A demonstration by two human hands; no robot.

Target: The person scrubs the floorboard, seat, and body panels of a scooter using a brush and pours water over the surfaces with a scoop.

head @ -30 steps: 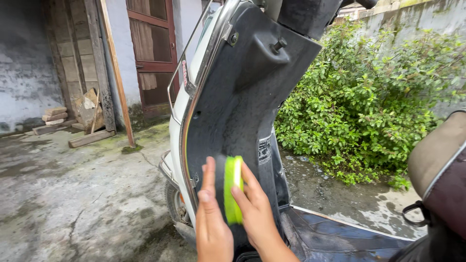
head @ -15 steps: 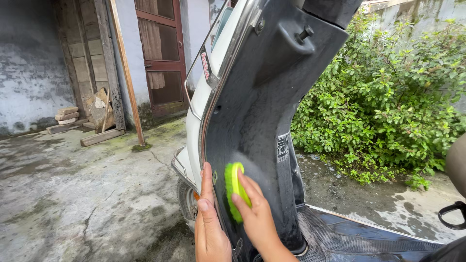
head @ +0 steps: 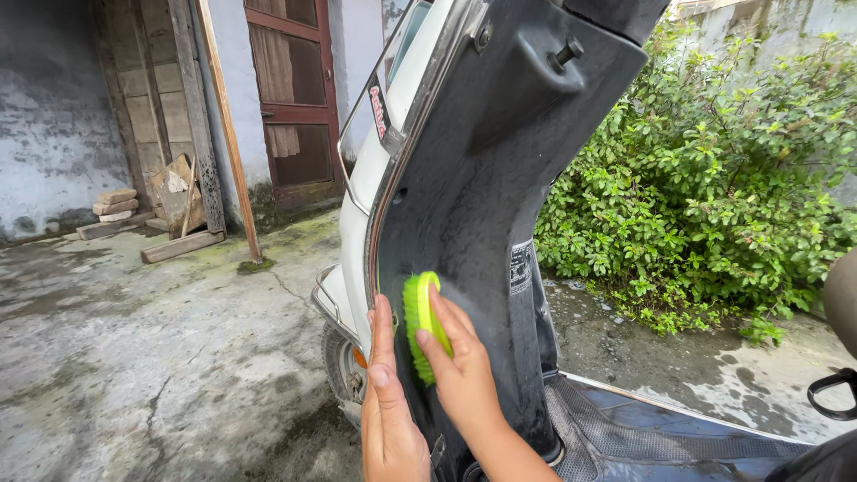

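A white scooter stands in front of me, and its dark inner leg shield (head: pixel 500 170) is wet. My right hand (head: pixel 460 375) presses a bright green scrub brush (head: pixel 416 321) against the lower part of that panel, bristles to the left. Flat against the panel's left edge, beside the brush, lies my left hand (head: pixel 388 411) with its fingers straight and together, holding nothing. The scooter's front wheel (head: pixel 337 370) shows just left of my hands, and the wet footboard (head: pixel 643 437) is at the lower right.
A leafy green bush (head: pixel 705 187) fills the right side behind the scooter. At the back left are a brown door (head: pixel 290 89), leaning wooden planks (head: pixel 192 134) and stacked bricks (head: pixel 112 205). The concrete ground (head: pixel 134 357) is damp, cracked and mossy. A dark hook shape (head: pixel 835 397) shows at the right edge.
My right hand has slid the green brush up the panel a little and to the left. My left hand stays on the panel edge. The view has shifted slightly.
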